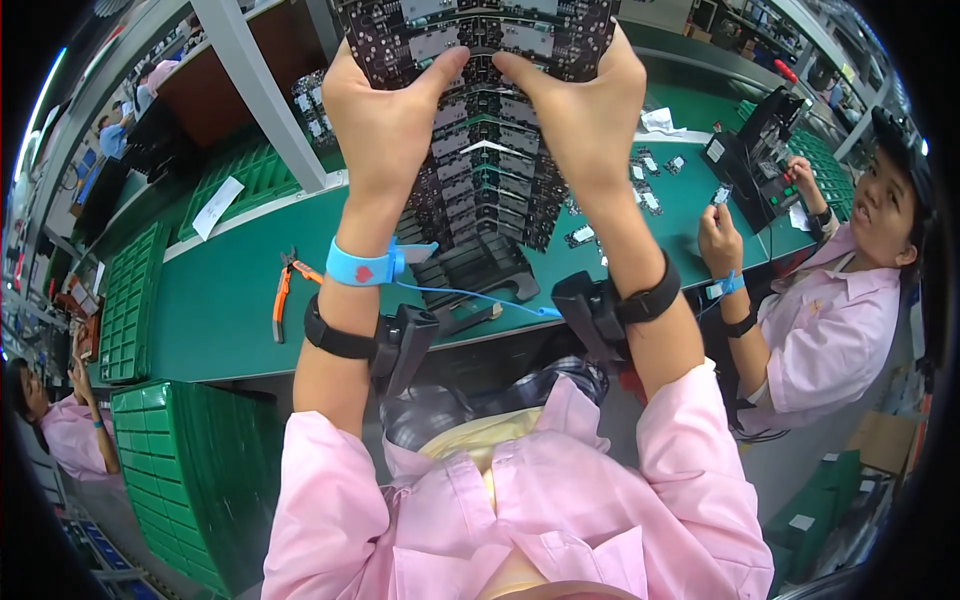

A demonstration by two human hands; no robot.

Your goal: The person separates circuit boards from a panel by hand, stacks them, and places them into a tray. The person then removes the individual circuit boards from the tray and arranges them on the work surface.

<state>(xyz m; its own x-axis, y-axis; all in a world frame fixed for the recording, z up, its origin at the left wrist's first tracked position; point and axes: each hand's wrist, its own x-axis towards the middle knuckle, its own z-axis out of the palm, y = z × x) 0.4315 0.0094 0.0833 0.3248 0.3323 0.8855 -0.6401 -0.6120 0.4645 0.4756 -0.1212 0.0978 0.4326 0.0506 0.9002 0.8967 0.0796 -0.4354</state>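
High in front of me, both hands grip a dark circuit board panel [535,42], with the thumbs on its near face. My left hand [385,115] is closed on the left side and my right hand [590,115] on the right; the other fingers are mostly hidden behind it. Below the panel, between my forearms, several more board panels [485,185] stand in rows in a black slotted rack [480,270]. A blue wrist strap [362,268] with a cord circles my left wrist. Black bands with dark blocks sit on both forearms.
Orange-handled pliers [281,300] lie left on the green table [220,320]. Small loose circuit boards [648,195] lie to the right. A co-worker there holds a small board [722,194] beside a black machine [742,165]. Green crates [150,440] and a grey post [265,95] stand left.
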